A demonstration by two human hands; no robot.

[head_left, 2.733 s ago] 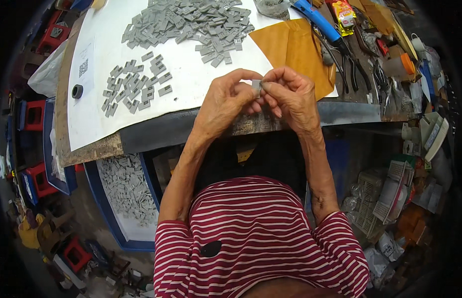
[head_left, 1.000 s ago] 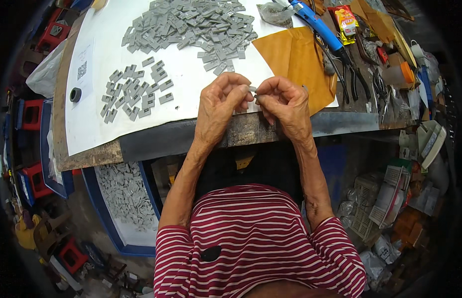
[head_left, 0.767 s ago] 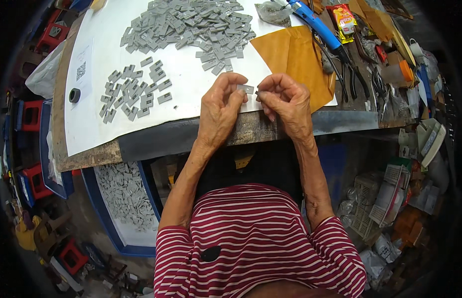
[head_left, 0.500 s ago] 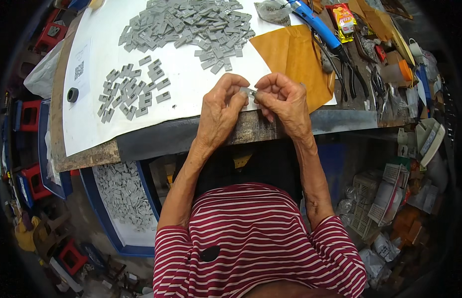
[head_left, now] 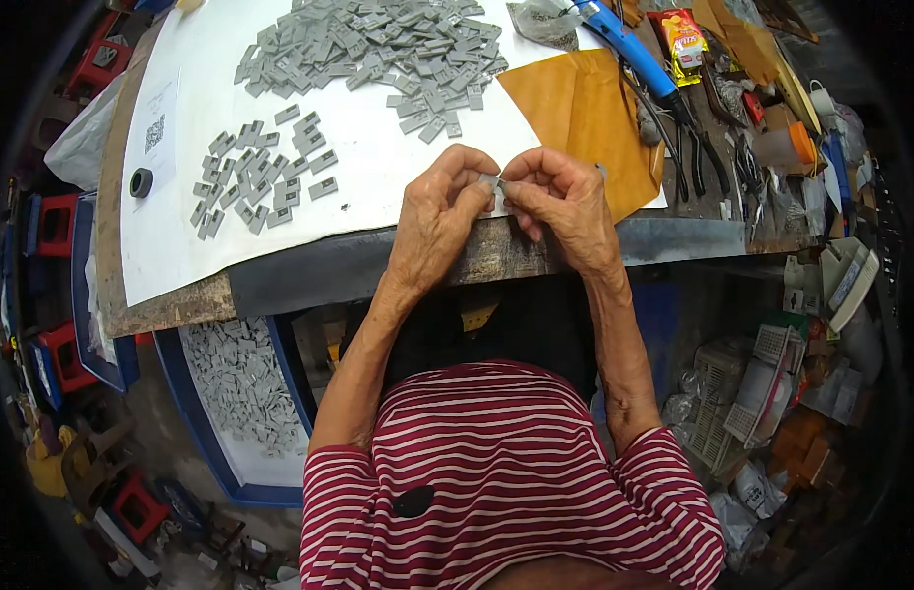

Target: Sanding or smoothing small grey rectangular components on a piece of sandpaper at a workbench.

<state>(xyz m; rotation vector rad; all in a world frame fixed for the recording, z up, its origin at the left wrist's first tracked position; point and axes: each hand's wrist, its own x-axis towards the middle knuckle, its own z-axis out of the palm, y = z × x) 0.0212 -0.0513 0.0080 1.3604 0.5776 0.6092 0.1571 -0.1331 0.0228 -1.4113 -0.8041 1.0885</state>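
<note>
Just above the table's near edge, my two hands meet fingertip to fingertip. My left hand (head_left: pixel 442 218) pinches a small flat grey rectangular piece (head_left: pixel 489 181), mostly covered by the fingers. Closed in a pinch right beside it, my right hand (head_left: pixel 567 204) has thumb and forefinger at a tiny dark bit by the piece's right end, too small to name. To the left on the white sheet (head_left: pixel 363 202) lie several similar grey pieces (head_left: pixel 248 175) with dark marks, spread in a loose group. A large heap of grey pieces (head_left: pixel 368 44) covers the far part of the sheet.
Brown paper (head_left: pixel 575 123) lies beyond my right hand, with a blue-handled tool (head_left: pixel 629 49), pliers (head_left: pixel 710 157) and a clear bag (head_left: pixel 545 25) around it. A black ring (head_left: pixel 141 183) sits at the left. Below the table, a blue tray (head_left: pixel 196 408) holds more grey pieces.
My fingertips have shifted slightly around the grey piece, and less of it shows between them. The loose pieces and the heap lie as before; the view has moved a little.
</note>
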